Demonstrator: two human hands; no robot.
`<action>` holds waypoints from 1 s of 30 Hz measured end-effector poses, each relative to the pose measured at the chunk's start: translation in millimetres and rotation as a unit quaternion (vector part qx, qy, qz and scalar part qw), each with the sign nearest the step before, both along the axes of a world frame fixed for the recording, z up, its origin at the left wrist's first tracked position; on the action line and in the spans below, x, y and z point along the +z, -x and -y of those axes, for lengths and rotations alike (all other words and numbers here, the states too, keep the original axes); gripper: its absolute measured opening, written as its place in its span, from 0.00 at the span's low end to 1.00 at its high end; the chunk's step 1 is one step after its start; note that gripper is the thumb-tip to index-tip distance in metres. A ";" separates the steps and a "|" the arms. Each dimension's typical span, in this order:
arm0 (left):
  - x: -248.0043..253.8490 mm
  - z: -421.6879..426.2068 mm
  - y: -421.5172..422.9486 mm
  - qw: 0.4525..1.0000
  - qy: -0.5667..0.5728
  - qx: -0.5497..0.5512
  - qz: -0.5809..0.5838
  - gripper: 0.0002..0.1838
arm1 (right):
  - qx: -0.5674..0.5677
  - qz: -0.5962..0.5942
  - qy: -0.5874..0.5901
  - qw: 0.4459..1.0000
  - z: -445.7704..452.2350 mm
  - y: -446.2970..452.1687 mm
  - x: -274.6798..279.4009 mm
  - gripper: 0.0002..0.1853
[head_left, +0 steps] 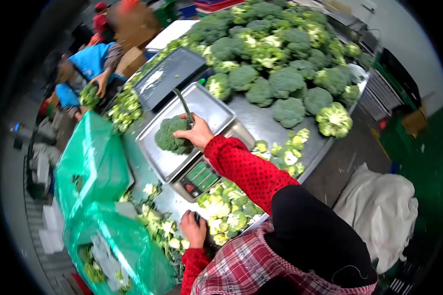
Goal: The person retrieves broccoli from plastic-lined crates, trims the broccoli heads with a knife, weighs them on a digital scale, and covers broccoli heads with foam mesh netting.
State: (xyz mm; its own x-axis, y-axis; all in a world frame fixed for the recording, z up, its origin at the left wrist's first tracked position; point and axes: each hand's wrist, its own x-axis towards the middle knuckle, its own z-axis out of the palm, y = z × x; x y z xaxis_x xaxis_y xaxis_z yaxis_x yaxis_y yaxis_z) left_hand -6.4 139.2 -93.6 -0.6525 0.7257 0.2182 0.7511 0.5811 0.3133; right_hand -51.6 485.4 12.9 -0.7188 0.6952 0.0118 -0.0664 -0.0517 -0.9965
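My right hand [196,132] is closed on a broccoli head [171,135] over the metal pan [152,160] of a weighing scale. A thin, curved, dark strip [183,104] rises beside the same hand; I cannot tell what it is. Below the pan is the scale's display panel [199,178]. Down by the table's near edge, my left hand [193,229] has its fingers curled around a small dark object, mostly hidden. Cut broccoli pieces [226,209] lie just right of that hand, and trimmings [157,221] lie to its left.
A large heap of broccoli heads [280,49] covers the table's far side. A dark grey tray [170,78] sits behind the scale. Green plastic bags [96,167] stand along the left edge. Across the table, a person in blue [91,61] holds broccoli. A white sack [376,211] rests at right.
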 end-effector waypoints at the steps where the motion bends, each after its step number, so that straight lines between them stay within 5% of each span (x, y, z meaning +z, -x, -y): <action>1: 9.1 2.5 -2.1 1.000 0.017 0.000 -0.011 0.18 | 0.003 -0.018 0.073 0.997 -3.6 -28.5 20.3 0.35; 3: 18.3 8.2 -2.4 0.999 0.030 -0.007 -0.010 0.16 | -0.006 -0.030 0.207 0.978 -16.5 -99.0 55.8 0.32; 5: 13.9 14.0 1.4 0.999 0.038 -0.020 -0.015 0.16 | -0.184 -0.147 0.151 0.960 -34.4 -151.5 71.2 0.32; 7: 13.9 15.9 2.8 0.999 0.032 -0.025 -0.010 0.16 | -0.350 -0.129 0.076 0.925 -78.6 -204.6 63.6 0.33; 11: 18.2 19.6 5.3 0.996 0.084 -0.034 0.009 0.20 | -0.480 -0.054 0.062 0.873 -208.7 -280.9 15.9 0.34; 12: 18.7 23.1 3.3 0.996 0.075 -0.037 0.026 0.20 | -0.444 0.068 0.134 0.883 -249.6 -300.6 -2.1 0.33; 14: 32.9 26.5 -8.0 0.992 0.123 -0.015 0.030 0.10 | -0.377 0.137 0.084 0.912 -287.6 -306.8 -32.1 0.30; 16: 36.1 39.5 -6.6 0.985 0.175 -0.012 0.002 0.05 | -0.375 0.194 -0.047 0.905 -286.7 -313.9 -46.7 0.27; 18: 19.7 64.2 -3.0 0.990 0.143 0.014 0.002 0.11 | -0.419 0.232 -0.195 0.856 -249.6 -315.1 -43.8 0.26; 20: 74.2 64.5 -1.4 0.998 0.062 0.012 0.010 0.21 | -0.449 0.236 -0.263 0.820 -194.5 -302.0 -30.5 0.25; 25: 226.2 142.9 36.7 0.988 -0.094 0.093 -0.077 0.21 | -0.230 0.160 -0.131 0.951 -68.2 -204.5 -2.6 0.16; 27: 251.3 206.8 82.0 0.960 -0.072 0.185 -0.196 0.19 | -0.117 0.173 -0.154 0.966 -28.2 -170.1 9.1 0.15; 30: 226.4 334.2 157.5 0.910 0.010 0.350 -0.222 0.23 | 0.014 0.116 -0.162 0.980 43.8 -137.4 15.2 0.13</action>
